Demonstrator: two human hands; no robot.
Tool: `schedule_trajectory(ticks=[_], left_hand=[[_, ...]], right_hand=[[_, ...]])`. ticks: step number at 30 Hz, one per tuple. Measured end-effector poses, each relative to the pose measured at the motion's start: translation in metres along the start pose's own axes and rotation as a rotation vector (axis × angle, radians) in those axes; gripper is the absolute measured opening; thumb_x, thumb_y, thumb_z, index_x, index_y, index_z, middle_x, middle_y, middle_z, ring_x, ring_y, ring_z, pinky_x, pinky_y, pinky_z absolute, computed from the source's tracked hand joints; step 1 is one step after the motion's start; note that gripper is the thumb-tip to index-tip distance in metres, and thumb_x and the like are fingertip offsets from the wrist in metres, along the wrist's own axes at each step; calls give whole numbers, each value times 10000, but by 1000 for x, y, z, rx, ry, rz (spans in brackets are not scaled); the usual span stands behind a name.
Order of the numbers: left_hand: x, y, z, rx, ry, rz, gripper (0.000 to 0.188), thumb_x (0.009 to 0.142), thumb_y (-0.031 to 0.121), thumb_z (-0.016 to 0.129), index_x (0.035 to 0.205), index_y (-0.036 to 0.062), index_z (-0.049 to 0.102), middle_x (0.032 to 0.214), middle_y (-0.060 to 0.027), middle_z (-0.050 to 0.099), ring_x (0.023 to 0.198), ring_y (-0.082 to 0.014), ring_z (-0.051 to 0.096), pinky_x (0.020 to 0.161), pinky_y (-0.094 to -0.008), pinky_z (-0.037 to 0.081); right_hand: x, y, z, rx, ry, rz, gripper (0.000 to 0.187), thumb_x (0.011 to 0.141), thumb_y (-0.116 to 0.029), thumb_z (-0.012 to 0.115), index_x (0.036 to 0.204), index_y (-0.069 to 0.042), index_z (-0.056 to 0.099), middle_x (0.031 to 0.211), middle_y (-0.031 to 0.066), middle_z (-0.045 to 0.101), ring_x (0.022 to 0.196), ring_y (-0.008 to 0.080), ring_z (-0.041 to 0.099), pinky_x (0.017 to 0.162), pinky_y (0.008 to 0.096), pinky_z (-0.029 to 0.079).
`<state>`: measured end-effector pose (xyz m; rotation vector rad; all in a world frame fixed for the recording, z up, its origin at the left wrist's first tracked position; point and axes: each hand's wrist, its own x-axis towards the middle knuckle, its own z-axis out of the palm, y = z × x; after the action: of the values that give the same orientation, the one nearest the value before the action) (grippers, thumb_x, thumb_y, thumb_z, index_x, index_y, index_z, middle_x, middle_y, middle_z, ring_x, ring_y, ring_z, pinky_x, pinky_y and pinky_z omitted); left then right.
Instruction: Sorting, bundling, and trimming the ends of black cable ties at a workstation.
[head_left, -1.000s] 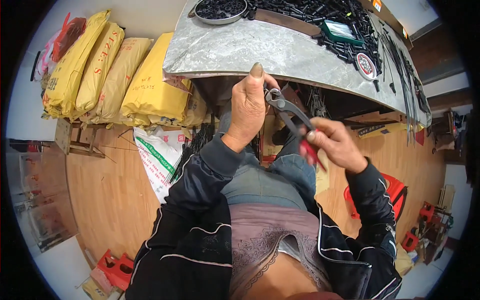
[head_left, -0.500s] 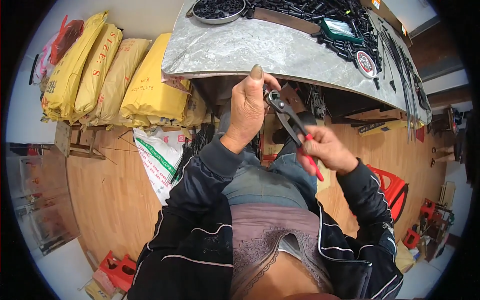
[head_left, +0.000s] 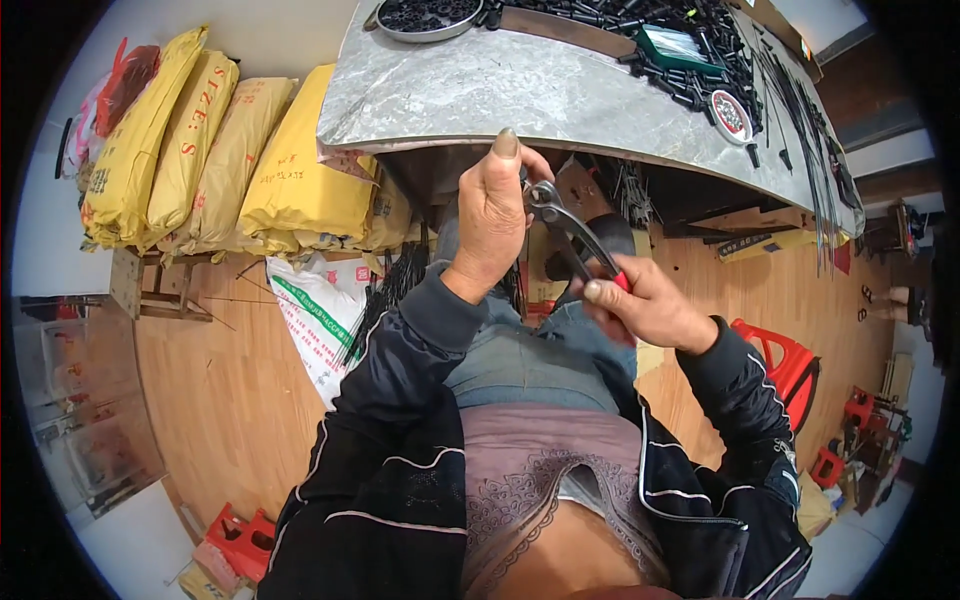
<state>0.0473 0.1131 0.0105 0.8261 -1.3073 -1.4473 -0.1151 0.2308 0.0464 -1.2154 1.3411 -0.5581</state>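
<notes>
My right hand point(head_left: 642, 303) is wrapped round the red-gripped handles of a pair of pliers point(head_left: 548, 210). The handles slant from the jaws down to the right, in front of the table's near edge. My left hand point(head_left: 490, 215) is closed, thumb pointing up, right beside the plier jaws. A small dark piece shows by its fingertips at the jaws; most of it is hidden behind the fingers, so its kind cannot be told. Both hands are above my lap.
Ahead stands a grey marbled table point(head_left: 450, 95) bearing a round tray point(head_left: 428, 32) of black parts, a heap of black pieces, a green box point(head_left: 680, 50), a small dish point(head_left: 731, 117) and thin black rods point(head_left: 790, 110). Yellow sacks point(head_left: 310, 190) stand left; a red stool point(head_left: 780, 365) is right.
The pliers have turned a little, and their handles look closer together. My right hand has shifted slightly. My left hand stays nearly in place.
</notes>
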Motion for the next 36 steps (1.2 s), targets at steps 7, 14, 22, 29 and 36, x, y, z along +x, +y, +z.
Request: schedule_trajectory(ticks=[7,14,22,29,36], left_hand=[[-1,1,-1,-85,-126,-145,639,982,556,316,716,33,571,548,13,484,464,-55,433,448,-214,340],[-3,0,-3,-69,-145,-144,641,982,557,312,721,31,569,546,8,486,463,-57,434,444,-218,335],[-1,2,-1,-16,-131,-50,621,992,501,288,678,36,555,609,-16,524,561,-83,454,536,-236,354],[-1,9,15,137,121,29,553,1018,389,278,734,17,573,566,-5,472,455,-64,401,430,-212,303],[-1,2,7,-226,-52,-119,512,1015,448,288,791,33,488,490,32,236,393,-75,231,396,-238,216]], right_hand=[[-7,-10,-13,352,-140,67,308,967,-215,531,1147,32,567,869,90,665,708,145,651,616,261,528],[-12,-19,-22,306,-232,141,409,959,-317,541,1165,35,543,742,79,614,601,156,617,549,260,504],[-10,-11,23,772,-264,243,384,999,-398,440,832,-54,481,586,-20,371,448,72,344,411,239,338],[23,27,20,84,273,-288,140,898,-184,578,877,-51,537,678,80,532,565,233,541,513,353,453],[36,43,-143,-912,1227,-314,82,766,-74,592,848,-78,583,745,163,624,741,374,617,613,469,463]])
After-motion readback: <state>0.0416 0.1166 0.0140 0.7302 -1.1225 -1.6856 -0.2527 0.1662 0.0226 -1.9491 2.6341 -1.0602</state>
